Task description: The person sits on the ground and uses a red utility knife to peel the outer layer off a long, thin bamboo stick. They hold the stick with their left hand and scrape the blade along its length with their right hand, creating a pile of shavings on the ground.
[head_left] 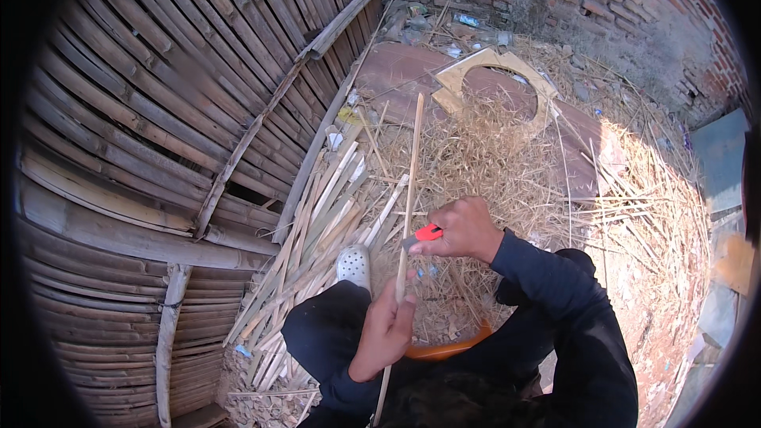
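Observation:
A long, pale bamboo strip (414, 154) stands up at a slight tilt in front of me, its lower end running down past my lap. My left hand (383, 331) is closed round it low down, thumb along the strip. Higher up, my right hand (464, 228) grips a knife with a red handle (429, 232). The knife's grey blade (409, 243) touches the strip just above my left hand. How the right fingers wrap the handle is partly hidden.
Cut bamboo strips (317, 234) lie piled by my white clog (353, 266). Shavings (483, 150) cover the ground, with a board with a round cutout (453, 79) beyond. A bamboo slat wall (158, 95) rises at left, a brick wall (587, 0) behind. An orange curved rim (452, 349) shows between my legs.

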{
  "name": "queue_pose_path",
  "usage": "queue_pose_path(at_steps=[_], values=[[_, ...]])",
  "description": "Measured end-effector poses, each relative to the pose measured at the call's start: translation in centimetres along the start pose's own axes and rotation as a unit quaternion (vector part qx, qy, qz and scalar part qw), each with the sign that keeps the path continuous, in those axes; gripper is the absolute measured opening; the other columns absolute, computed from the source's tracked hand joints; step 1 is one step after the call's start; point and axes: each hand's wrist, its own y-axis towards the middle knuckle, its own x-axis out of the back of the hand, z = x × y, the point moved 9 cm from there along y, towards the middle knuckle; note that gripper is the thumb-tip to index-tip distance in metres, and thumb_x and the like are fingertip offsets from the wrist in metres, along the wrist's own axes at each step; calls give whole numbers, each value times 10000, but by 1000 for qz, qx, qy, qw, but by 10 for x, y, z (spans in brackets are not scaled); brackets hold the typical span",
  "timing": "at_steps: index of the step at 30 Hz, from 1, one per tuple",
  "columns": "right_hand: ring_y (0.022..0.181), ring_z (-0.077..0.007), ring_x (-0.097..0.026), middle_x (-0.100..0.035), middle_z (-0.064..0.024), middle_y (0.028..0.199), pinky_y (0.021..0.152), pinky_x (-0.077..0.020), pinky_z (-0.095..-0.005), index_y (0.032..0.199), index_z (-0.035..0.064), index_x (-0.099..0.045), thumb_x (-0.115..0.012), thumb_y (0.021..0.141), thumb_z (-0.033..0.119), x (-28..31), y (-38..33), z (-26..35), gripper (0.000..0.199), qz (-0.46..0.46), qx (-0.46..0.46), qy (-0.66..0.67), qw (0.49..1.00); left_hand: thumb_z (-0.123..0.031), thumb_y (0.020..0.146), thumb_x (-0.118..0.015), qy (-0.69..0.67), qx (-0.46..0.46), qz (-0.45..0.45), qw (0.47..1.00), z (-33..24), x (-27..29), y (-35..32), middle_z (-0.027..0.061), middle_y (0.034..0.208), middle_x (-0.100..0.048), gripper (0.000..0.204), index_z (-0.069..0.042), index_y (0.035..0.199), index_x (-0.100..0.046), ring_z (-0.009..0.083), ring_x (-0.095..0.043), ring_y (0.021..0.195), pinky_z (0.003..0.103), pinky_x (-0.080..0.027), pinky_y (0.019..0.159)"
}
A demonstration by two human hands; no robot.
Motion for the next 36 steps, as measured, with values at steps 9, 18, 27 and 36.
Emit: queue_pose_path(at_steps=[9,18,27,36], values=[[454,-294,-582,-558,-108,476,450,-444,-414,570,64,-639,-502,769,747,12,23,-77,724,-59,-162,-45,984,-51,951,-444,3,0,52,999,-7,-18,-4,-65,655,-378,367,-25,1317,-442,23,-330,570,209,-280,520],[509,-323,-610,-580,-142,517,507,-465,-432,638,64,-668,-503,769,741,0,-6,-5,709,62,-68,45,995,-79,973,-411,-34,20,36,999,8,-10,-10,-82,649,-395,326,-26,1289,-468,-1,-324,558,196,-267,510],[494,-323,-595,-568,-127,503,481,-452,-430,623,78,-665,-505,770,740,1,9,-68,697,29,-164,2,986,-61,953,-433,0,19,63,998,14,-22,-9,-59,630,-393,355,-64,1305,-478,25,-351,550,221,-307,509],[482,-332,-585,-543,-159,483,480,-453,-431,602,57,-652,-520,790,706,-2,8,-81,689,61,-205,16,977,-42,938,-436,-38,29,65,997,14,-25,-14,-60,648,-401,352,-45,1287,-479,20,-361,567,213,-305,519]])
